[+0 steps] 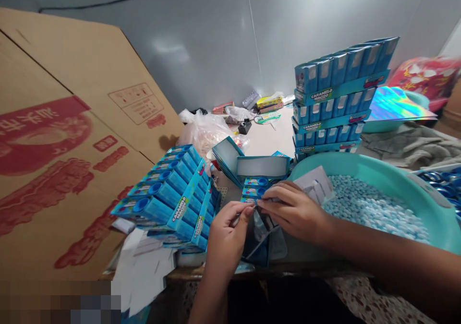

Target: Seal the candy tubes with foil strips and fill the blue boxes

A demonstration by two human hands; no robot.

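Note:
My left hand is closed in a pinch, thumb against fingers, near the table's front edge. My right hand meets it fingertip to fingertip, its fingers also pinched. What they hold between them is small and mostly hidden. Something clear, like thin plastic, shows just below the fingertips. Right behind my hands stands an open blue display box with several small blue candy boxes in it. To the right, a turquoise basin holds many pale blue and white candies; a white card-like piece leans at its near-left rim.
Filled display boxes marked "Caramelo Macizo" are stacked at left and at back right. A large cardboard carton walls off the left. White papers overhang the front edge. Blue ring-shaped pieces lie far right.

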